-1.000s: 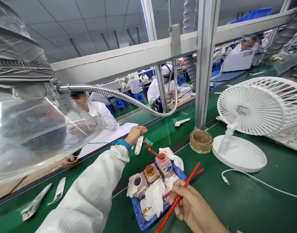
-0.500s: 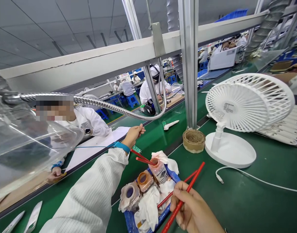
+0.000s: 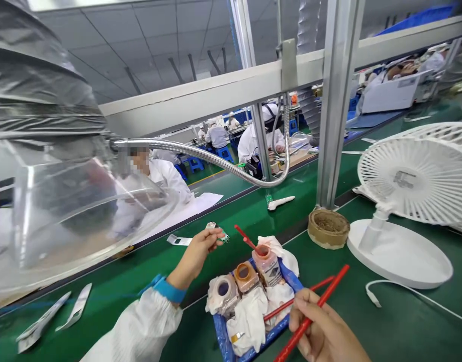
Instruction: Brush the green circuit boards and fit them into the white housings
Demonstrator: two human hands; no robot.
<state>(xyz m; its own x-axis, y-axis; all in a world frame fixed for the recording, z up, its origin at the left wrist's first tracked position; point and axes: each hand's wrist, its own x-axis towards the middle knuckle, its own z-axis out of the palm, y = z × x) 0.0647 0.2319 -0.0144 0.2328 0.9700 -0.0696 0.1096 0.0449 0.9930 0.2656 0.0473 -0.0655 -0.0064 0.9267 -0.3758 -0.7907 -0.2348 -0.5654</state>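
A red stick (image 3: 335, 282) is clasped firmly in the right hand's (image 3: 329, 327) grip, near the blue tray (image 3: 223, 332) on the bench (image 3: 404, 322); whether the second red stick (image 3: 278, 310) is also held cannot be told. The left hand's (image 3: 198, 251) fingers are drawn together beside a green circuit board (image 3: 224, 236); contact cannot be confirmed.

wht fan (image 3: 407, 176) | brn ring (image 3: 329, 237) — nr post (image 3: 334, 115) | flex hose (image 3: 215, 159) — below beam (image 3: 215, 91)
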